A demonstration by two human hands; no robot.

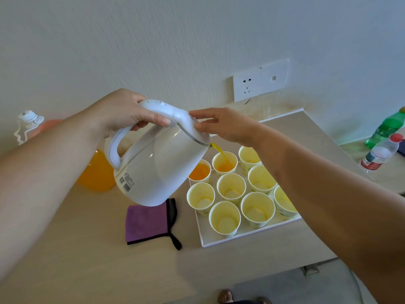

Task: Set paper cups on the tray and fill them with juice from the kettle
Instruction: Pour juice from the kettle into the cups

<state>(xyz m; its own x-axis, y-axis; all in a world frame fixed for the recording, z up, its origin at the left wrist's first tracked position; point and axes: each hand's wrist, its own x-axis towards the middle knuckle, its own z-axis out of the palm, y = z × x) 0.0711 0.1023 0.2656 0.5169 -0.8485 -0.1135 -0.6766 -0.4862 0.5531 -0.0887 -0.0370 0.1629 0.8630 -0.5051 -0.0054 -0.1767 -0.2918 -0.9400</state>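
Observation:
My left hand (pixel 129 115) grips the handle of a white kettle (pixel 162 163), tilted to the right over the tray. Orange juice (pixel 220 150) streams from its spout into a paper cup (pixel 224 162) in the tray's back row. My right hand (pixel 221 125) presses straight fingers on the kettle's lid (pixel 192 130). The cup to the left (pixel 199 172) holds juice. Several other cups, such as one at the front (pixel 224 218), stand empty on the white tray (pixel 219 241).
A purple cloth (pixel 146 224) lies left of the tray. A large bottle of orange juice (pixel 96 172) stands behind the kettle. A water bottle (pixel 381 152) and a green bottle (pixel 389 130) are at the far right. A wall socket (pixel 258 83) is above the counter.

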